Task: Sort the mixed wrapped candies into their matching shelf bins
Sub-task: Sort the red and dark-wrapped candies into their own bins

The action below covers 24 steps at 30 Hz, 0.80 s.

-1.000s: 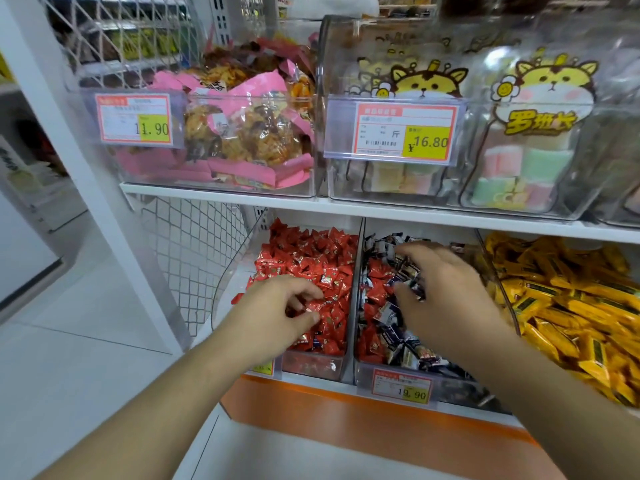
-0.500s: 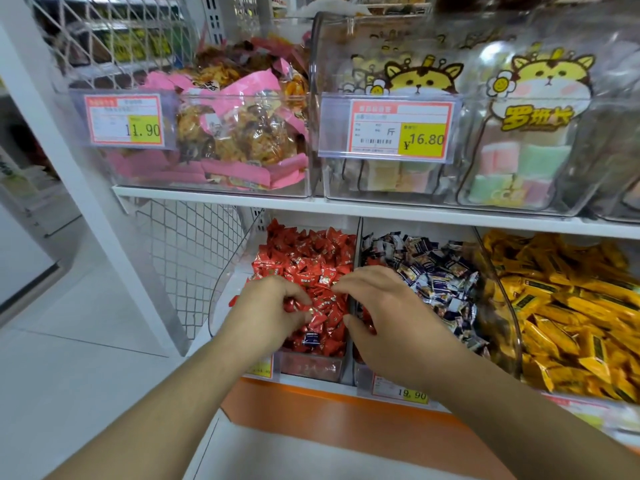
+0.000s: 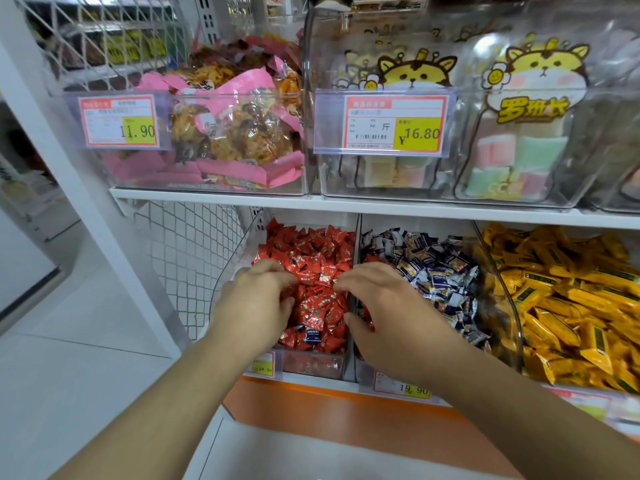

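Observation:
On the lower shelf, a clear bin (image 3: 311,366) holds red wrapped candies (image 3: 311,251), with one stray blue candy (image 3: 313,336) near its front. The neighbouring bin (image 3: 367,373) holds blue-and-white candies (image 3: 434,268). My left hand (image 3: 254,304) is in the red bin, fingers curled down into the pile; what it holds is hidden. My right hand (image 3: 393,306) reaches across the divider, its fingertips over the red pile. Its fingers and thumb are curled round red candies that show under the palm.
A third bin to the right is full of yellow wrapped bars (image 3: 571,299). The upper shelf (image 3: 381,207) overhangs the bins and carries clear boxes of pink-packed snacks (image 3: 235,133) and pastel sweets (image 3: 512,157). White wire mesh (image 3: 187,258) closes the left side.
My right hand has moved left from the blue-and-white bin to the edge of the red bin. My left hand has stayed in the red pile, shifting slightly.

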{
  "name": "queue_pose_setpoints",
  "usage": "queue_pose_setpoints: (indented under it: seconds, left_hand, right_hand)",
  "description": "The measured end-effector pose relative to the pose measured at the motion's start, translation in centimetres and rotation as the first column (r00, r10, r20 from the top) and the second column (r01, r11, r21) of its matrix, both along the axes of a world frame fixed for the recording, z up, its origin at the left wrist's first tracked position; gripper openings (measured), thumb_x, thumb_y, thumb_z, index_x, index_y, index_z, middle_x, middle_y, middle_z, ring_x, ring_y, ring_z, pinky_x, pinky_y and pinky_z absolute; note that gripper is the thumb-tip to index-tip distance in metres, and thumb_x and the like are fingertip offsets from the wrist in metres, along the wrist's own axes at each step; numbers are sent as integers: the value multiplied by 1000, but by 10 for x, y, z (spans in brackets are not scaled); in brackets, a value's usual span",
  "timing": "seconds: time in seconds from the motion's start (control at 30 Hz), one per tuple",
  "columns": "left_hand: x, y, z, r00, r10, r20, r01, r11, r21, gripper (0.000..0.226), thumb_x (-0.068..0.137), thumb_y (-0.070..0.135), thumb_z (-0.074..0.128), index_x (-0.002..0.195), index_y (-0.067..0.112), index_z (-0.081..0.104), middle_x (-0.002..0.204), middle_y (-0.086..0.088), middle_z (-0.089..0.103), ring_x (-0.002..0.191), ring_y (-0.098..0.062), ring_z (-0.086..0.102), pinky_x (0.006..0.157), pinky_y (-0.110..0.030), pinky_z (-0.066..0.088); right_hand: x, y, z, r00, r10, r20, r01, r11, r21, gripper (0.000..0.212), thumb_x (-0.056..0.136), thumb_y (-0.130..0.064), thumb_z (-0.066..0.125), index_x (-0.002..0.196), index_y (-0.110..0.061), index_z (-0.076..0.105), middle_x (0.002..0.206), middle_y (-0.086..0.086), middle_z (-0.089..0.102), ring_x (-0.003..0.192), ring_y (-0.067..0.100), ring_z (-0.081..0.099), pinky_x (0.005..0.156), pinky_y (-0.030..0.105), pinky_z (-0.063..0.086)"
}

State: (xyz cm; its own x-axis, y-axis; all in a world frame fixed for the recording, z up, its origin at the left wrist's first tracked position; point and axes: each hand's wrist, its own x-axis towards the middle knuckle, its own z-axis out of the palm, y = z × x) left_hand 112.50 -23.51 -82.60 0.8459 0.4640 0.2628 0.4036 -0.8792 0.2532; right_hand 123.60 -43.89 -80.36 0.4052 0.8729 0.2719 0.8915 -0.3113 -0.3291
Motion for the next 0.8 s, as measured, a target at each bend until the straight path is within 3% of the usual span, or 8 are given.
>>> queue_pose_setpoints:
  seconds: [0.07, 0.13, 0.23, 0.4, 0.63, 0.8]
  left_hand:
    - [4, -6, -1, 999, -36, -1, 35, 994, -99, 21, 89, 29, 75, 109, 37, 75, 105, 17, 63, 97, -8, 61, 86, -30, 54]
    - [6, -11, -6, 995, -38, -93, 17, 977, -211, 14, 88, 27, 77, 99, 36, 76, 91, 18, 67, 85, -2, 62, 79, -25, 55]
    - [5, -8, -15, 978, -8, -207, -43, 969, -243, 16, 84, 25, 80, 96, 36, 76, 99, 15, 73, 91, -9, 68, 84, -32, 59]
    - [6, -4, -18, 967, 31, -253, -97, 963, -252, 20, 82, 28, 82, 98, 39, 78, 100, 17, 74, 94, -8, 69, 88, -33, 59]
    - [8, -10, -14, 963, 56, -265, -122, 963, -240, 12, 83, 26, 78, 78, 37, 78, 81, 15, 73, 78, -7, 68, 76, -33, 61]
    - [1, -12, -5, 981, 112, -158, -145, 965, -220, 16, 87, 25, 70, 76, 37, 74, 74, 16, 70, 74, -5, 66, 71, -32, 61]
  right_hand:
    - [0, 0, 1, 1000, 1, -4, -1, 1000, -1, 40, 101, -25, 55, 141, -23, 57, 145, -11, 52, 143, 5, 27, 116, 18, 20]
    - [-1, -1, 1, 1000, 2, -7, -2, 1000, 0, 39, 101, -24, 55, 140, -22, 57, 145, -11, 52, 143, 4, 26, 116, 18, 20]
    - [0, -2, 1, 1000, 7, -8, -7, 1000, 2, 38, 101, -23, 55, 139, -21, 58, 145, -11, 52, 143, 4, 26, 115, 15, 17]
    - [-1, -2, 0, 1000, 6, -9, -6, 1000, 3, 34, 100, -21, 56, 133, -19, 61, 141, -9, 56, 141, 5, 29, 116, 20, 24]
    - [-1, -3, 1, 1000, 12, -5, -12, 1000, -2, 35, 100, -20, 54, 134, -19, 61, 142, -9, 55, 142, 5, 28, 113, 13, 15]
    - [-1, -2, 2, 1000, 11, -11, -11, 1000, 2, 35, 101, -20, 54, 135, -20, 60, 142, -10, 55, 141, 4, 28, 114, 12, 16]
